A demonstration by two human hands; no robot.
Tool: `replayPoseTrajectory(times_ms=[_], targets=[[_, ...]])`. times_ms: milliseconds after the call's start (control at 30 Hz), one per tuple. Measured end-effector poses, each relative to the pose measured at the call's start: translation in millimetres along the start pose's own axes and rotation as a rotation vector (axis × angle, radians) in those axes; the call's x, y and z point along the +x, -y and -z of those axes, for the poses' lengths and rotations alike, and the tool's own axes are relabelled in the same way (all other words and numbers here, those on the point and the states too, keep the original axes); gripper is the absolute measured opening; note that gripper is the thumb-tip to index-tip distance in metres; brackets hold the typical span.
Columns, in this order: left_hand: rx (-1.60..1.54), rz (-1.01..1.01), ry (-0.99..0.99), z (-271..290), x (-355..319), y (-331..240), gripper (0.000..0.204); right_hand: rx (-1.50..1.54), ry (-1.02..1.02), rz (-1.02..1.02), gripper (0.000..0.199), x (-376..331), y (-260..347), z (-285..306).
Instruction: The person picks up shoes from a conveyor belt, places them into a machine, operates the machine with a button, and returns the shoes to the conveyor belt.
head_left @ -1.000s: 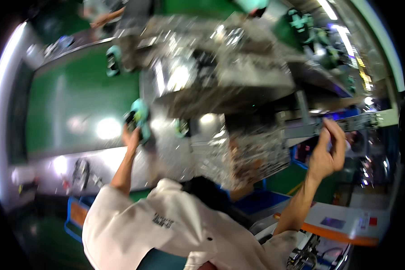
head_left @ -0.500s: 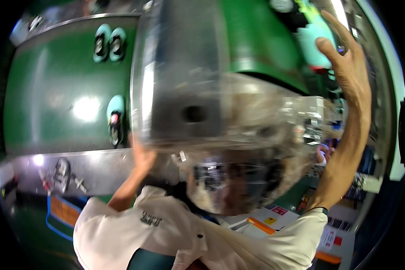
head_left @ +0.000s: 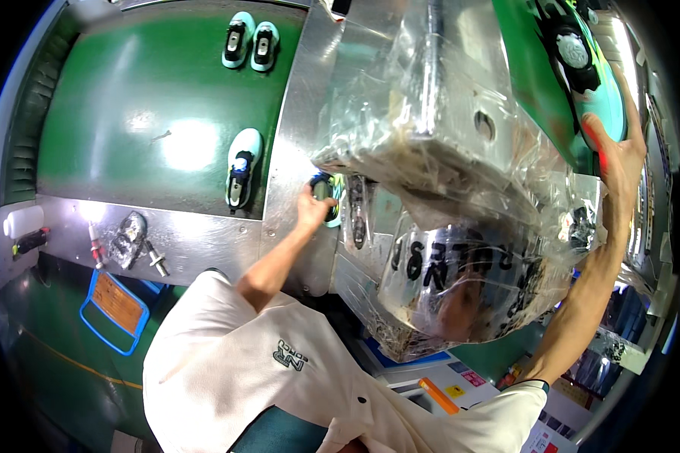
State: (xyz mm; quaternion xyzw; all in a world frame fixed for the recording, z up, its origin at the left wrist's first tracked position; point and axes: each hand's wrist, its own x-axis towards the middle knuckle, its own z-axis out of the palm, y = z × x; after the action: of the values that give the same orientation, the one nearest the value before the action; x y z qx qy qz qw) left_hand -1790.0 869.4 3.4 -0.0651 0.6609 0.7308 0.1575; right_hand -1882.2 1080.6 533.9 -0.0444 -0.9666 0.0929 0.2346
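Observation:
My right hand (head_left: 618,151) is closed on the light-turquoise toe of a shoe (head_left: 574,51) with a black opening, thumb on top, on a green surface at the upper right. The far fingers are partly hidden behind the shoe. My left hand (head_left: 310,213) is closed on a turquoise and black shoe (head_left: 334,198) beside the plastic-wrapped metal housing (head_left: 472,200), which hides part of that shoe. A single shoe (head_left: 243,162) lies on the green belt (head_left: 128,90) to the left of my left hand. A pair of matching shoes (head_left: 238,41) sits farther back.
The bulky housing stands between my two arms. On the metal ledge (head_left: 204,234) lie a slim tool (head_left: 96,248), a dark plastic-wrapped item (head_left: 128,240) and another small tool (head_left: 157,260). Below stands a stool (head_left: 119,302) with a blue frame. Papers (head_left: 472,381) lie at the lower right.
My view has shifted, so the belt and its shoes appear farther right. My left hand has come forward onto a shoe beside the housing. My right hand has closed on the toe of its shoe.

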Motion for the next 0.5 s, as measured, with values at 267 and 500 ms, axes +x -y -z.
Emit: replayPoseTrajectory(times_ms=[267,500], targets=[[0.207,0.024,-0.180,199.2,4.1,-180.2,0.053,0.168,-0.074,-0.020,0.060,-11.4,-20.1,-3.8],[0.739,-0.099,-0.175,266.9,58.4,-46.9,0.070,0.616,-0.301,-0.286,0.045,-39.1,-58.9,66.6]])
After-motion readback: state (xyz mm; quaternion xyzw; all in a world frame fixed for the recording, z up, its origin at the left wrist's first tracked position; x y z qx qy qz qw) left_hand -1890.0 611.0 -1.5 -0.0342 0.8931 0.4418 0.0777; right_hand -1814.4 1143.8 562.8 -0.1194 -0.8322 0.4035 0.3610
